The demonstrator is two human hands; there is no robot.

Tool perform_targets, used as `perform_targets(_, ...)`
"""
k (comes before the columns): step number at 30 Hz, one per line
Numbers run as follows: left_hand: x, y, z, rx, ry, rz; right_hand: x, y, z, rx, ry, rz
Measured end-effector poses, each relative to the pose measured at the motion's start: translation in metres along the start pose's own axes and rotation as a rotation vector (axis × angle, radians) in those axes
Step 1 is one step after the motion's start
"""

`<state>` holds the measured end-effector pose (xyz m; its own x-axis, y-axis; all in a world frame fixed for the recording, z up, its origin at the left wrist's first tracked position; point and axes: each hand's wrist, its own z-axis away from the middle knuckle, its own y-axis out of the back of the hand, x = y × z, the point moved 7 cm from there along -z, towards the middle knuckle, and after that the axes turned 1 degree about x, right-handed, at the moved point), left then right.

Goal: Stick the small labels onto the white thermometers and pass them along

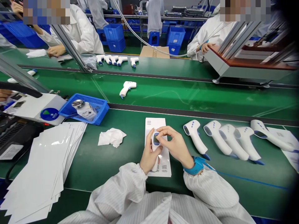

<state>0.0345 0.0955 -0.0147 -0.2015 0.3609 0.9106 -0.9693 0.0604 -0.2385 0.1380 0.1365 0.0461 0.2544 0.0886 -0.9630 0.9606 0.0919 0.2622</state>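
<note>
My left hand is wrapped round a white infrared thermometer, its small dark screen facing up. At the screen's edge, the thumb and forefinger of my right hand are pinched together; whether a thin piece is between them I cannot make out. A blue wrist strap circles my right wrist. Beneath both hands lies a white printed sheet, partly covered. To the right, several similar thermometers rest in a row, the nearest thermometer lying tilted. A crumpled white tissue sits left of my hands.
A blue tray holds a metal-capped bottle. Left of me is a fanned stack of white sheets, with a white device behind. One thermometer lies on the green belt. Co-workers in white sit opposite.
</note>
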Motion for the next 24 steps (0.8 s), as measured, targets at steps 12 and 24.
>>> perform_targets(12,0.004,0.000,0.000,-0.007,-0.025,0.018,0.000,-0.001,-0.006,0.059,-0.010,-0.067)
perform_targets(24,0.005,-0.002,0.000,-0.015,0.002,0.077,0.002,0.001,-0.011,0.034,-0.032,-0.069)
